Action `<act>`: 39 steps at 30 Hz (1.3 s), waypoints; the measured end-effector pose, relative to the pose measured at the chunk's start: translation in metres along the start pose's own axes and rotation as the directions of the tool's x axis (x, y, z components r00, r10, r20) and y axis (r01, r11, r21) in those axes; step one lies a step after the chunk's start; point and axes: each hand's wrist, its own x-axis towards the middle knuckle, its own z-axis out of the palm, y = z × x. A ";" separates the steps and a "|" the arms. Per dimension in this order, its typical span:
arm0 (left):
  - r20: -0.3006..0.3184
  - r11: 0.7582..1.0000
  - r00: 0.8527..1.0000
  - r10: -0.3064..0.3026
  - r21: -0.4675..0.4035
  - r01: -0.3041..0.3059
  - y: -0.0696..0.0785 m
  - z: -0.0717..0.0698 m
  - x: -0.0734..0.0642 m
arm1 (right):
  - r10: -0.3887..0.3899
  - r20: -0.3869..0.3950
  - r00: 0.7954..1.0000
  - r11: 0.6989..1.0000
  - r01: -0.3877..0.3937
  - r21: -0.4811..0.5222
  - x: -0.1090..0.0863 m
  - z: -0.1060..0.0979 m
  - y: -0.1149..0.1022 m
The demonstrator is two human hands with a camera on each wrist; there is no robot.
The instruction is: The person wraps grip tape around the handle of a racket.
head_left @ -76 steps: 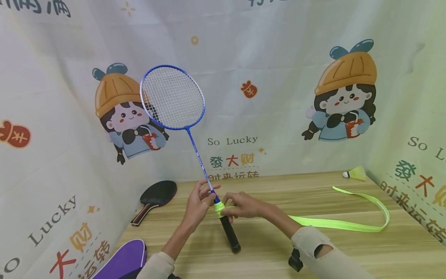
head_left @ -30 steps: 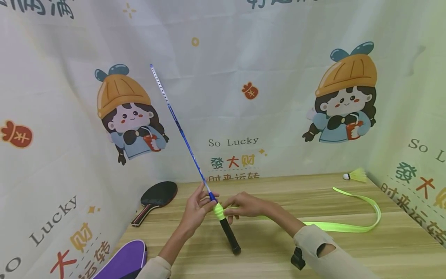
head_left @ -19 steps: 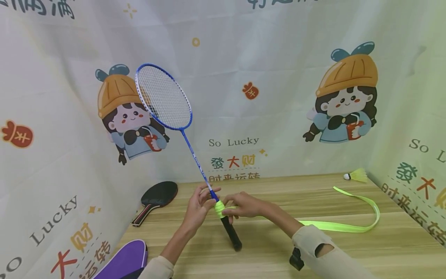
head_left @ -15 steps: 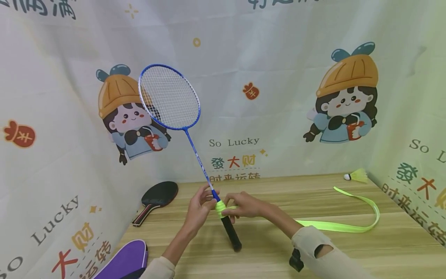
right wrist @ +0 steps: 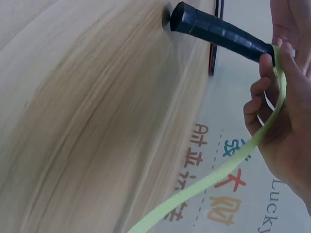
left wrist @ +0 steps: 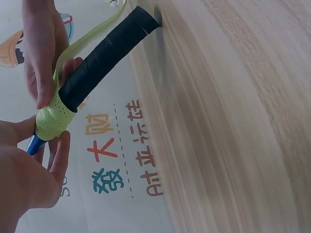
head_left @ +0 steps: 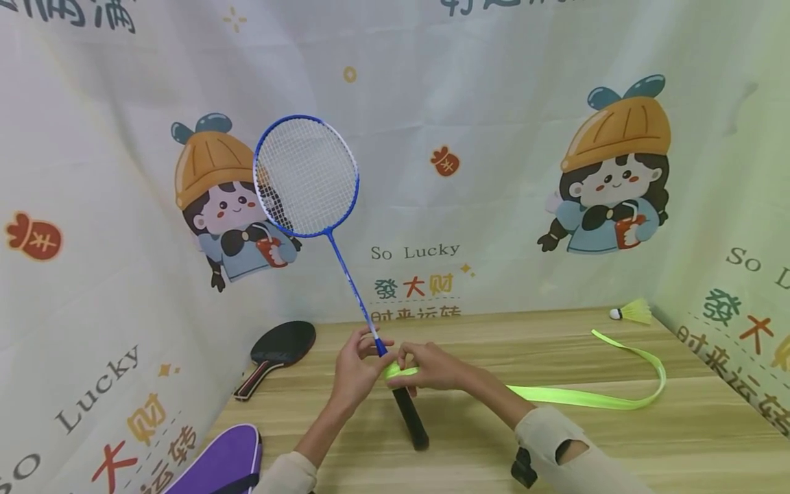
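Note:
A blue and white badminton racket (head_left: 308,178) leans up and to the left, its strung face toward the head camera. My left hand (head_left: 354,374) holds it between thumb and fingers at the blue cone where shaft meets handle. Yellow-green perforated grip tape (left wrist: 52,116) is wound round the handle's upper end; below it the black handle (left wrist: 104,56) shows bare of tape. Its butt is at the tabletop. With thumb and fingers my right hand (head_left: 435,365) pinches the tape beside the handle. The loose tail of the tape (right wrist: 204,182) runs off past the right wrist.
On the wooden table (head_left: 475,439), a black table tennis bat (head_left: 284,343) lies at the left, with a purple case (head_left: 219,456) nearer. A yellow shuttlecock (head_left: 633,311) sits at the back right, behind the tape's curled end. A printed cloth (head_left: 494,171) surrounds the table.
The racket has turned about its shaft, from facing to edge-on and back to facing. The tape's loose tail has slid left across the table. Both hands stay at the handle's top.

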 end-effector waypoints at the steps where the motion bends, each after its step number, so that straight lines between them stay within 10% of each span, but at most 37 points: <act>1: -0.010 1.000 1.000 0.002 0.002 -0.002 -0.001 0.000 0.000 | -0.015 0.011 1.000 1.000 0.015 -0.002 -0.001 -0.002 0.001; 14: 0.019 0.997 1.000 0.015 -0.078 -0.013 0.003 0.001 0.004 | -0.133 0.120 0.984 0.991 0.135 -0.009 -0.008 -0.021 0.004; 39: 0.119 0.974 0.992 -0.045 -0.217 0.070 0.000 -0.001 0.002 | -0.119 0.128 0.985 0.991 0.126 -0.053 -0.001 -0.012 0.002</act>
